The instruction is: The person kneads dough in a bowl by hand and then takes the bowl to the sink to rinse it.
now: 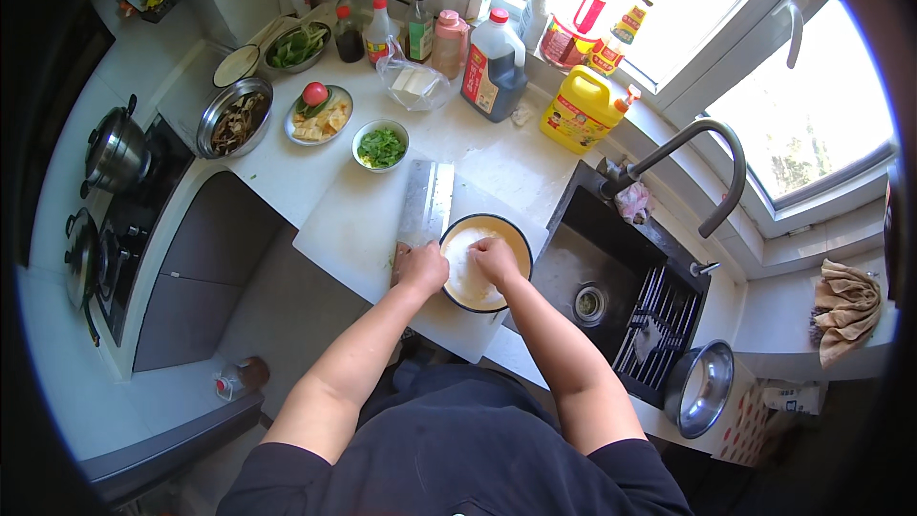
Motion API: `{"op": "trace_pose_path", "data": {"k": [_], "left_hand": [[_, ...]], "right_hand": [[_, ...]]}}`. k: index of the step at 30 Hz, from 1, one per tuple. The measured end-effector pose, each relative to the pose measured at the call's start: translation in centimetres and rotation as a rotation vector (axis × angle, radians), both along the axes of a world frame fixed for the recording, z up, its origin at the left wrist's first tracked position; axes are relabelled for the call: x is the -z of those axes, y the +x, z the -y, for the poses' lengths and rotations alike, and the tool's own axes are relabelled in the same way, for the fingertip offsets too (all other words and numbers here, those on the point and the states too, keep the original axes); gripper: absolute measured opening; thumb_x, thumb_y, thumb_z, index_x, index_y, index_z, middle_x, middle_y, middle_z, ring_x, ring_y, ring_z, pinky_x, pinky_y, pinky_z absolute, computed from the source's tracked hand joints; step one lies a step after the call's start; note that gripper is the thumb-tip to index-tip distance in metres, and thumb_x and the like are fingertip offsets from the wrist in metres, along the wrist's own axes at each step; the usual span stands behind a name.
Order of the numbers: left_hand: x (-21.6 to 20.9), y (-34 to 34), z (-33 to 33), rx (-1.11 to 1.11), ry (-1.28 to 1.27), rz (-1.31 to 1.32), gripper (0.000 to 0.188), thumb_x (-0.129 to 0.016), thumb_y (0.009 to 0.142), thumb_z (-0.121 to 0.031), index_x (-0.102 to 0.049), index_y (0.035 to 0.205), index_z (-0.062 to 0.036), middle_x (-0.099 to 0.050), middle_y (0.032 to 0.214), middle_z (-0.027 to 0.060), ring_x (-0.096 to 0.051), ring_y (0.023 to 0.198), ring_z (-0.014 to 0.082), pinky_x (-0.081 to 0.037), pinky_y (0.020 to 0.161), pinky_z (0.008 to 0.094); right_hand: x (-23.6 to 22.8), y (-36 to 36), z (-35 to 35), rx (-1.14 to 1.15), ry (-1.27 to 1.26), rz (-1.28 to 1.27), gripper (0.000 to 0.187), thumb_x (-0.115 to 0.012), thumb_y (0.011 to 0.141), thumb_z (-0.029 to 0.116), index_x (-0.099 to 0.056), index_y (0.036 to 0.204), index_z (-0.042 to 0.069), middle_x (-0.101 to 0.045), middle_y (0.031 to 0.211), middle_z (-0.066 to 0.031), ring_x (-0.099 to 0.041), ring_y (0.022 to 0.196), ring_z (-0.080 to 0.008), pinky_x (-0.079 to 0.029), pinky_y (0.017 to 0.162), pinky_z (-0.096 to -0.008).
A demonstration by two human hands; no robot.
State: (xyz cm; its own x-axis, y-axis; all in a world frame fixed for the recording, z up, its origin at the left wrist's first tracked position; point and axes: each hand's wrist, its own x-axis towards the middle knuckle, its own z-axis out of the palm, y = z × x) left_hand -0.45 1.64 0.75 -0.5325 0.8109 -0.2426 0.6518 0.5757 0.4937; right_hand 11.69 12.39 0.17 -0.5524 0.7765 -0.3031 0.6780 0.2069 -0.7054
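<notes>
A yellow-rimmed bowl (pixel 516 241) with a white block in it sits on the white cutting board (pixel 353 220). My right hand (pixel 496 257) rests on the white block inside the bowl, fingers curled. My left hand (pixel 420 268) lies at the bowl's left rim, over the handle end of a wide cleaver (pixel 426 201) that lies flat on the board. Whether the left hand grips the handle or the bowl is unclear.
Behind the board: a small bowl of chopped greens (pixel 381 145), a plate with a tomato (pixel 319 115), a metal bowl of mushrooms (pixel 234 117), sauce bottles (pixel 492 67), a yellow jug (pixel 579 111). A black sink (pixel 611 268) with tap lies right; a stove with pots (pixel 113 153) left.
</notes>
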Motion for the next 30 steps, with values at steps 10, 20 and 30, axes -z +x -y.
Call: {"op": "trace_pose_path", "data": {"k": [10,20,30], "left_hand": [[-0.1,-0.2,-0.1,0.004,-0.038,0.03,0.025,-0.043,0.079,-0.014,-0.058,0.089,0.0024,-0.063,0.06,0.0166,-0.064,0.057,0.0271,-0.051,0.071,0.0384],[-0.4,0.0,0.1,-0.018,-0.051,0.073,0.027,-0.043,0.078,-0.015,-0.06,0.09,0.0018,-0.062,0.078,0.0229,-0.062,0.074,0.0357,-0.048,0.076,0.0438],[-0.7,-0.2,-0.1,-0.001,-0.044,0.047,0.026,-0.041,0.079,-0.013,-0.06,0.087,0.0022,-0.062,0.058,0.0167,-0.064,0.053,0.0258,-0.052,0.071,0.0363]], "right_hand": [[-0.1,-0.4,2.0,0.09,-0.675,-0.103,0.012,-0.058,0.081,0.008,-0.064,0.081,-0.002,-0.062,0.068,-0.0079,-0.059,0.054,-0.0143,-0.051,0.053,-0.0272],[2.6,-0.3,0.8,-0.04,-0.224,0.144,0.011,-0.057,0.07,0.004,-0.062,0.062,-0.001,-0.061,0.059,-0.0102,-0.06,0.055,-0.0191,-0.047,0.056,-0.032],[-0.3,0.5,1.9,0.136,-0.25,-0.126,0.017,-0.059,0.079,0.015,-0.066,0.076,0.0,-0.065,0.072,-0.0107,-0.061,0.065,-0.0173,-0.048,0.061,-0.0297]]}}
